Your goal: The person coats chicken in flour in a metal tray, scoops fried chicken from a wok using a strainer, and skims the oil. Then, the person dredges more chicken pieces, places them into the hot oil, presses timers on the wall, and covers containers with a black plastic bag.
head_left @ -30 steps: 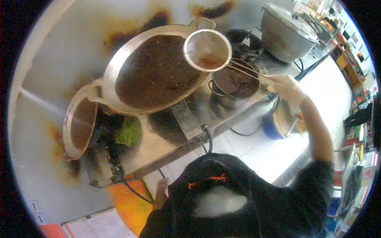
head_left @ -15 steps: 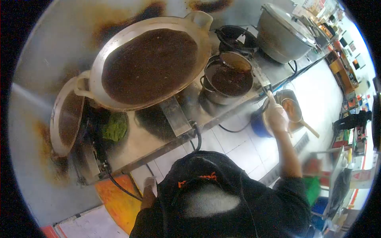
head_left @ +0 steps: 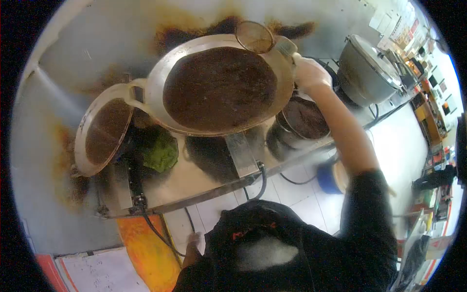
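My right hand, in a pale glove, is closed on the handle of a round mesh strainer. The strainer is over the far right rim of a large wide wok holding dark brown liquid, close to the wok's right handle. Below my right forearm stands a smaller pot with dark brown contents. Low beside my body hangs my left hand, away from the stove; its fingers are too blurred to read.
A second, tilted wok with brown contents is at the left. Something green lies below the big wok on the metal counter. A large lidded pot stands right. On the floor are a blue bucket and hoses.
My right hand has moved up and left from beside the smaller pot, carrying the strainer out of that pot to the big wok's far rim. The whole view has shifted.
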The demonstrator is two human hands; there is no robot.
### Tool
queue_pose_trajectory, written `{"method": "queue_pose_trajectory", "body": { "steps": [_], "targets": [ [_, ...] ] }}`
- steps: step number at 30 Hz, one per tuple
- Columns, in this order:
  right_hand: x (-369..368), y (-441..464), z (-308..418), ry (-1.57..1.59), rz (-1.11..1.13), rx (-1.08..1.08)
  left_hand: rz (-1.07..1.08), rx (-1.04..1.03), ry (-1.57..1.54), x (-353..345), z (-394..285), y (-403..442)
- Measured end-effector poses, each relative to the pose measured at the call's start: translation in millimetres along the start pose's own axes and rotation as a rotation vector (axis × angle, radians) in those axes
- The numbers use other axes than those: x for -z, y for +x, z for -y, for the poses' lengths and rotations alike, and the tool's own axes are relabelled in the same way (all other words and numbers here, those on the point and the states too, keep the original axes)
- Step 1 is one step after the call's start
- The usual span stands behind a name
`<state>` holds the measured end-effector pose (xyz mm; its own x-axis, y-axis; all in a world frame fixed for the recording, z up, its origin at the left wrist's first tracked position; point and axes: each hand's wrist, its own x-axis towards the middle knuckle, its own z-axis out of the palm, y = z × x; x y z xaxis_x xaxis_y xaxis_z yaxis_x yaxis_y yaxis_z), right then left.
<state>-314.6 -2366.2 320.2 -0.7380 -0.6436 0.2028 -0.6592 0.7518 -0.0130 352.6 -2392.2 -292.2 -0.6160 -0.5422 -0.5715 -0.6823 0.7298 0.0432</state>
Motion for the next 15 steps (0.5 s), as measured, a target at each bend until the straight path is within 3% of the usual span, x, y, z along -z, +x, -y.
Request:
{"method": "queue_pose_trajectory", "body": {
  "steps": [4,6,9,14,15],
  "targets": [
    [2,25,64,-0.222,0.199,0.040,0.004,0.029,-0.040,-7,2,-8],
    [12,13,91,-0.423,0.415,0.225,0.006,0.042,-0.061,-12,3,-15],
    [-8,15,109,-0.527,0.546,0.421,0.013,0.060,-0.077,-23,2,-24],
    [-38,28,138,-0.445,0.529,0.514,0.011,0.096,-0.116,-33,-9,-39],
    [-55,37,141,-0.504,0.501,0.633,0.015,0.103,-0.121,-35,-10,-43]
  ]
}}
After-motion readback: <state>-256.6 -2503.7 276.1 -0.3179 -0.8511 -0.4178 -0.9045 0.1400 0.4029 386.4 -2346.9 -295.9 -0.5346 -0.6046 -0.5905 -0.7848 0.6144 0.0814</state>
